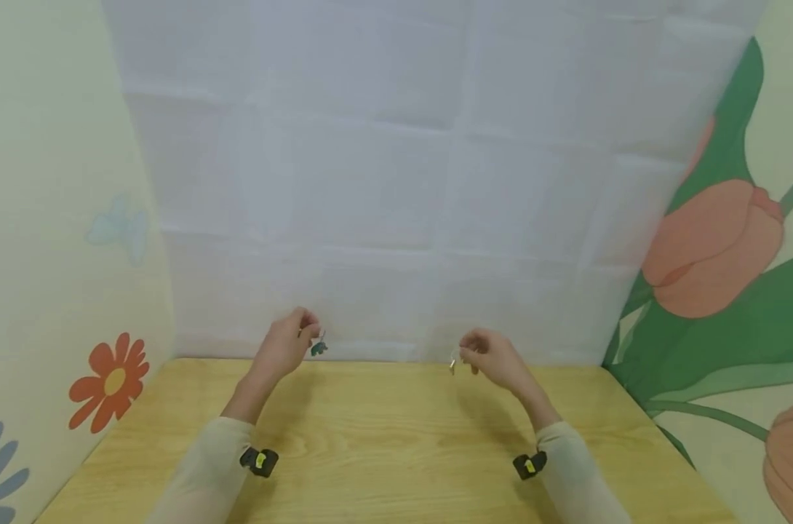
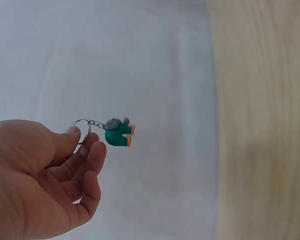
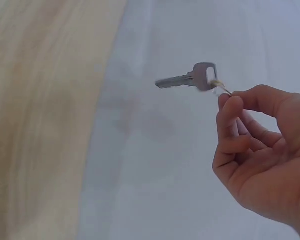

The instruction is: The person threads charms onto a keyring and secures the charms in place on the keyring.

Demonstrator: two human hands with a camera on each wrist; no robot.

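My left hand pinches the metal split ring of a keychain between thumb and fingers. From that ring a short chain leads to a small green and grey figure with orange feet, shaped like an elephant. My right hand pinches a small ring at its fingertips, and a silver key dangles from it. In the head view both hands are raised over the far part of the table, well apart, with the keychain figure and the key hanging on their inner sides.
A light wooden table spreads below the hands. A creased white cloth hangs behind its far edge. Walls with painted flowers stand at both sides, a red flower left and a pink tulip right. Black straps sit at both wrists.
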